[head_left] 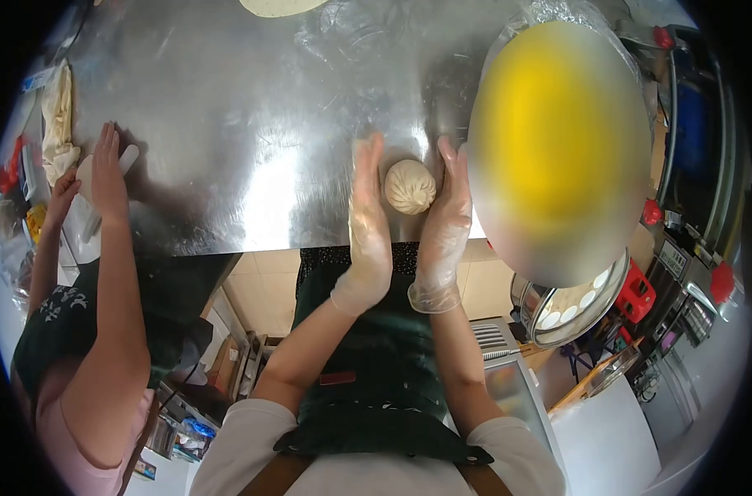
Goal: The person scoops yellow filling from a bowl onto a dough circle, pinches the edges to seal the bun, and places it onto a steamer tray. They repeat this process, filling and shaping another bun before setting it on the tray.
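Note:
A round pleated bun (410,187) of pale dough sits on the steel table (227,99) close to its front edge, gathered folds facing up. Both my hands wear clear plastic gloves. Along the bun's left side stands my left hand (370,223), fingers straight and pointing away from me, with a narrow strip of table between them. On the opposite side my right hand (447,227) has its fingers stretched out too, its palm right at the bun's lower right edge. The two palms face each other around the bun, and neither hand is closed on it.
At left, another person's hands (107,178) work a flat dough piece (85,176) with a white rolling pin (129,157). Dough strips (58,120) lie beyond. A blurred yellow oval (558,132) covers the right side. Below it, a round steamer (540,337) holds several white pieces.

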Demonstrator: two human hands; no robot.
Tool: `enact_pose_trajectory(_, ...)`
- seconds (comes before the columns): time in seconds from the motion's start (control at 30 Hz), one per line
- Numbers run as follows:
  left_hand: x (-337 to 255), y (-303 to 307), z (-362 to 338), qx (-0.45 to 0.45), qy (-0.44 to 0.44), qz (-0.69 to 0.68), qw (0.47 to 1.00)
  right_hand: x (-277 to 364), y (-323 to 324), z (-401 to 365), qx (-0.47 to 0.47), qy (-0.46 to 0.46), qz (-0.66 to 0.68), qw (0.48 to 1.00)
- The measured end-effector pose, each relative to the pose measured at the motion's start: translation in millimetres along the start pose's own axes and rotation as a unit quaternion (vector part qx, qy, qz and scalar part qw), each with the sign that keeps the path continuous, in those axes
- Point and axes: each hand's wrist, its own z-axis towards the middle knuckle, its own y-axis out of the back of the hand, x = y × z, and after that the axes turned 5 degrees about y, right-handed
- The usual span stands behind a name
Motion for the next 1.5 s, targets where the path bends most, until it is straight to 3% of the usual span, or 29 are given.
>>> enact_pose_trajectory(0.1, 20.9, 18.7, 13.6, 0.112, -0.093, 0.19, 0.971, -2.1, -0.7, -12.5, 0.024, -0.033, 0.004, 0.999)
enact_pose_trajectory(0.2, 24.3, 13.6, -3.6, 0.099, -0.113, 0.122, 0.981, 9.6, -0.5, 0.3, 0.044, -0.034, 0.047, 0.997)
enact_pose_trajectory(0.33, 23.1, 10.7, 3.2, 0.063, -0.116, 0.133, 0.982, 17.4, -5.0, -8.6, -0.045, -0.13, 0.043, 0.989)
enact_pose_trajectory(0.43, 31.4, 21.7, 8.3, 0.085, -0.092, 0.209, 0.97, 28.8, -21.0, -14.5, -0.023, -0.044, 0.078, 0.996)
enact_pose_trajectory(0.47, 37.2, 24.6, 3.4, 0.081, -0.103, 0.201, 0.971, 22.0, -5.0, -6.7, 0.023, -0.045, 0.084, 0.995)
enact_pose_trajectory(0.57, 46.0, 39.3, 1.0, 0.058, -0.105, 0.168, 0.979, 8.9, 6.3, -3.7, 0.002, -0.02, 0.014, 1.0)
enact_pose_trajectory(0.67, 10.8, 16.6, 2.1, 0.067, -0.053, 0.204, 0.975, 12.0, -1.3, -22.0, 0.014, -0.037, 0.014, 0.999)
enact_pose_trajectory(0.7, 18.0, 17.6, -0.9, 0.083, -0.116, 0.246, 0.959, 16.3, -10.8, -29.4, -0.015, -0.013, 0.082, 0.996)
enact_pose_trajectory(0.77, 27.8, 17.7, -8.5, 0.08, -0.137, 0.16, 0.974, 26.7, -1.3, -18.9, -0.017, -0.027, 0.076, 0.997)
enact_pose_trajectory(0.87, 26.3, 26.9, -4.3, -0.01, -0.083, 0.112, 0.99, 5.1, 5.4, -19.0, -0.048, -0.007, 0.064, 0.997)
enact_pose_trajectory(0.93, 29.3, 40.3, 4.1, 0.003, -0.159, 0.104, 0.982, 14.3, 32.9, -29.5, 0.014, 0.029, -0.061, 0.998)
enact_pose_trajectory(0.97, 31.3, 46.2, 5.0, -0.003, -0.157, 0.101, 0.982, 25.0, 42.2, -38.7, 0.028, 0.033, -0.143, 0.989)
enact_pose_trajectory(1.07, 24.6, 44.1, 2.0, -0.033, -0.119, 0.1, 0.987, 62.5, 64.6, -29.0, -0.035, 0.251, -0.222, 0.941)
enact_pose_trajectory(1.13, 25.8, 48.4, -0.6, -0.013, -0.132, 0.102, 0.986, 95.6, 83.1, 6.1, -0.094, 0.189, -0.339, 0.917)
enact_pose_trajectory(1.27, 23.3, 42.9, -7.5, -0.048, -0.125, 0.124, 0.983, 91.6, 106.1, 68.0, -0.024, 0.13, -0.377, 0.917)
enact_pose_trajectory(1.5, 21.3, 42.4, -7.2, -0.07, -0.12, 0.101, 0.985, 76.0, 99.9, 83.5, 0.046, 0.053, -0.441, 0.895)
